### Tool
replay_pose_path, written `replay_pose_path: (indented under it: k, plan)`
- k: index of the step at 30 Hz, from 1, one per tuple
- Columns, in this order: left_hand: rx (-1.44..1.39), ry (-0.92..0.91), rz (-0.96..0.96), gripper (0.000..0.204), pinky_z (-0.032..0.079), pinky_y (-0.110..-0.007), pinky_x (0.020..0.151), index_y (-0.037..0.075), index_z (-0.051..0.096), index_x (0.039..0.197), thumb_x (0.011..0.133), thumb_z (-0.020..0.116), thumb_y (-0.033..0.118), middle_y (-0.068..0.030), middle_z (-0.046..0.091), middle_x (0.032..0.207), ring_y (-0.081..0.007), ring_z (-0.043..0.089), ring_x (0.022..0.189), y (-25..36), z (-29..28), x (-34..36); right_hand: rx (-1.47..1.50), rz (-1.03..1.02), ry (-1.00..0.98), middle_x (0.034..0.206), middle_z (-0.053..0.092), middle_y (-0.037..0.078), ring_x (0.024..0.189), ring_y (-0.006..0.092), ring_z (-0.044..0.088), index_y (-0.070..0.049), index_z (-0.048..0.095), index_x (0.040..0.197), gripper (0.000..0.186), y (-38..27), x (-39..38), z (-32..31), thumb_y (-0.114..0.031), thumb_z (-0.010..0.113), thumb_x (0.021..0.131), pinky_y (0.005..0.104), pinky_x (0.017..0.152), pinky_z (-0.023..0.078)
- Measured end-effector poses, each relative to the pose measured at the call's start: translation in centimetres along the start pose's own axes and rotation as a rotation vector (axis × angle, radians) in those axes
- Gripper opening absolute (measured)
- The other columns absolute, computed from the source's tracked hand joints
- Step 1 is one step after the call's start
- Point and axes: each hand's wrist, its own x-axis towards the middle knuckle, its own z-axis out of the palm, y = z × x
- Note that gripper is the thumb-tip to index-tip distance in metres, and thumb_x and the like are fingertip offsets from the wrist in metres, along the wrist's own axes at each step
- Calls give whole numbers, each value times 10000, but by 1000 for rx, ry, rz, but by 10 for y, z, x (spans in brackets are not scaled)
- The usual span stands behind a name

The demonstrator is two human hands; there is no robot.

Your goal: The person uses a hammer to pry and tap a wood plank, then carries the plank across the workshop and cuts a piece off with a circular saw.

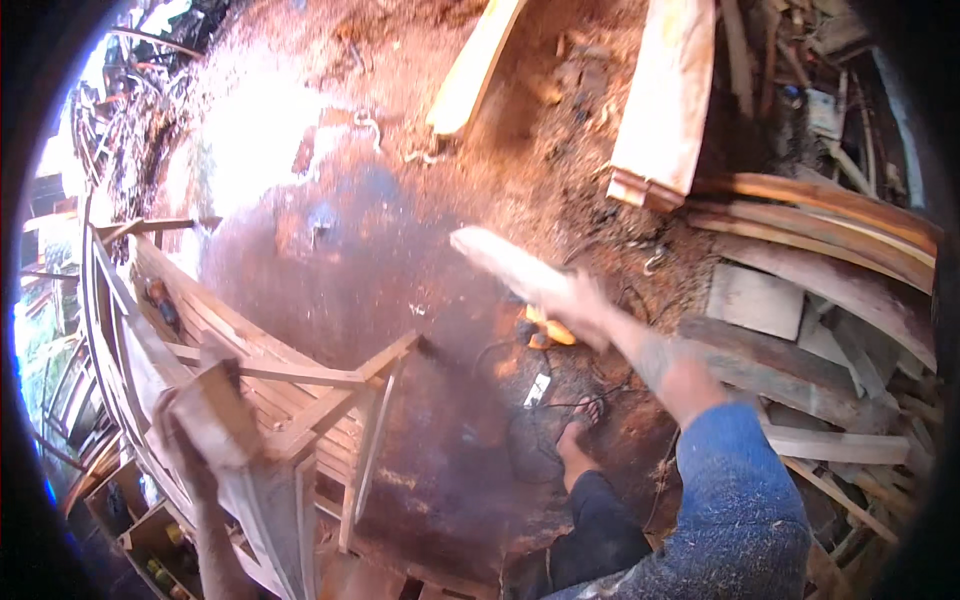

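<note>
My right hand [585, 308], smeared by motion, is stretched out forward over the floor. It grips one end of a pale wooden board [495, 255], whose other end points away to the far left. At the lower left my left hand [180, 440] is closed round a pale wooden block [215, 412], blurred at its edges. Close beside this hand stands a slatted wooden frame [290, 375] with crossing bars. Below my right hand a yellow and black tool [548, 328] lies on the ground, partly covered by the hand and forearm.
A white power strip [537, 390] with dark cords lies near my sandalled foot [588, 410]. Long planks [660, 100] rest on the brown dirt floor ahead. Stacked boards and offcuts [800, 370] crowd the right side. Wooden compartments [160, 545] stand at the lower left.
</note>
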Motion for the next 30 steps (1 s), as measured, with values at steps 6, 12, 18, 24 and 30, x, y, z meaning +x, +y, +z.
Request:
replay_pose_path:
  k: [6,12,18,24,30]
  plan:
    - [408,40,280,398,414,-483,1001,28,670,1095,1075,422,338,-148,670,1148,-385,582,1137,37,16,-4,609,165,10,1031,766,196,944,312,731,15,729,1190,631,84,-240,76,-505,791,837,417,823,564]
    - [832,47,680,297,440,-512,971,68,633,1218,958,566,196,-119,656,1233,-360,602,1138,46,41,17,605,453,5,951,760,178,854,224,724,47,753,1094,532,137,-402,70,-418,810,844,367,740,548]
    - [728,68,298,339,414,-470,1019,139,679,1186,1066,448,356,-70,675,1206,-330,595,1154,36,-3,-6,640,620,-13,920,753,156,842,201,715,52,778,986,525,81,-435,17,-436,841,804,356,699,525]
    - [711,42,300,340,343,-494,1076,153,689,1118,1022,512,427,-89,657,1194,-305,563,1200,40,5,-2,734,547,44,896,724,107,759,215,681,27,748,1059,464,121,-387,15,-392,771,860,356,667,524]
    - [396,159,78,497,174,-560,1235,116,657,1227,953,609,528,-136,562,1361,-328,479,1341,55,-6,-5,964,437,39,917,692,73,790,212,668,-12,702,1098,387,24,-305,-77,-352,705,912,355,704,530]
